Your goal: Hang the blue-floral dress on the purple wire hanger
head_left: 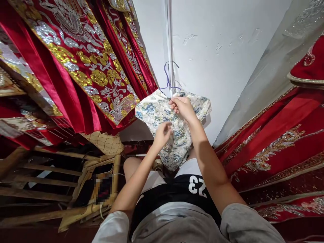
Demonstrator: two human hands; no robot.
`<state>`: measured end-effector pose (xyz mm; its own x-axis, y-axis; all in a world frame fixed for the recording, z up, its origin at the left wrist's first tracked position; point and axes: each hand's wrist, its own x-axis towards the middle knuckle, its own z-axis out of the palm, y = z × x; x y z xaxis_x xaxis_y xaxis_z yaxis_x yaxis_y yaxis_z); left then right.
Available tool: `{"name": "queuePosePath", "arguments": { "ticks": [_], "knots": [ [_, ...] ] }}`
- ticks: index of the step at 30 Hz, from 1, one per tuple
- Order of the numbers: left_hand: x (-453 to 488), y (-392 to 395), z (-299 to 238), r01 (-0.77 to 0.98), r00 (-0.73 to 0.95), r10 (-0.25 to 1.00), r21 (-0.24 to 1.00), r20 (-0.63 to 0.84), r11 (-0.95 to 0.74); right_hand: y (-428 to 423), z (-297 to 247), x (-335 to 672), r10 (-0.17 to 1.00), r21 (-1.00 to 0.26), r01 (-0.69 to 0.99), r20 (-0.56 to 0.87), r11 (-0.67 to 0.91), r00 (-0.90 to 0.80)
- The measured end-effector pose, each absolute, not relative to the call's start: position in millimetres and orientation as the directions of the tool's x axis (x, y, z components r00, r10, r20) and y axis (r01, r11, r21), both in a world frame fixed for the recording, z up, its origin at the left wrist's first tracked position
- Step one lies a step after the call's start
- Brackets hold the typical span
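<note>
Floral top [153, 113] is hanging on hanger [168, 82]; R hand [182, 107] is pinching neckline, fingertips together; L hand [162, 135] is curling nr front, finger grip unclear.

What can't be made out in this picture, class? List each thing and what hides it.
All in the head view:
Purple hanger: lower part hidden behind the floral garment.
Right hand: its fingers cover the bit of neckline it pinches.
Left hand: curled fingers obscure whether it grips fabric.
Dark object: blurred by pixelation.
Red embroidered garment: cut off by the top edge.
</note>
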<state>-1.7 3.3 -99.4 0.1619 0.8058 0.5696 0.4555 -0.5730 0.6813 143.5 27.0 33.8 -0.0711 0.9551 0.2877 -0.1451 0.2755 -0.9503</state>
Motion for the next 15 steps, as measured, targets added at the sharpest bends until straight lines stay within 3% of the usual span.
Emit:
{"name": "queuePosePath", "arguments": {
  "ticks": [3,8,12,15],
  "knots": [
    [-1.2,15.9,-22.0,0.43,0.042,0.606,0.533,0.795,-0.729,22.0,39.0,143.9,0.922,-0.927,-0.073,0.373,0.367,-0.099],
    [9.2,16.7,39.2,0.526,0.117,0.495,0.369,0.861,-0.766,29.1,29.7,149.8,0.895,-0.896,0.007,0.442,0.443,-0.065],
    [-12.5,19.8,38.6,0.487,-0.145,0.442,0.453,0.885,-0.747,21.2,-25.9,151.0,0.948,-0.943,0.095,0.317,0.318,-0.021],
    [-58.6,33.0,29.7,0.164,-0.495,0.542,0.686,0.679,-0.709,-0.8,-76.5,144.2,0.982,-0.982,-0.038,0.187,0.186,-0.021]
  ]
}}
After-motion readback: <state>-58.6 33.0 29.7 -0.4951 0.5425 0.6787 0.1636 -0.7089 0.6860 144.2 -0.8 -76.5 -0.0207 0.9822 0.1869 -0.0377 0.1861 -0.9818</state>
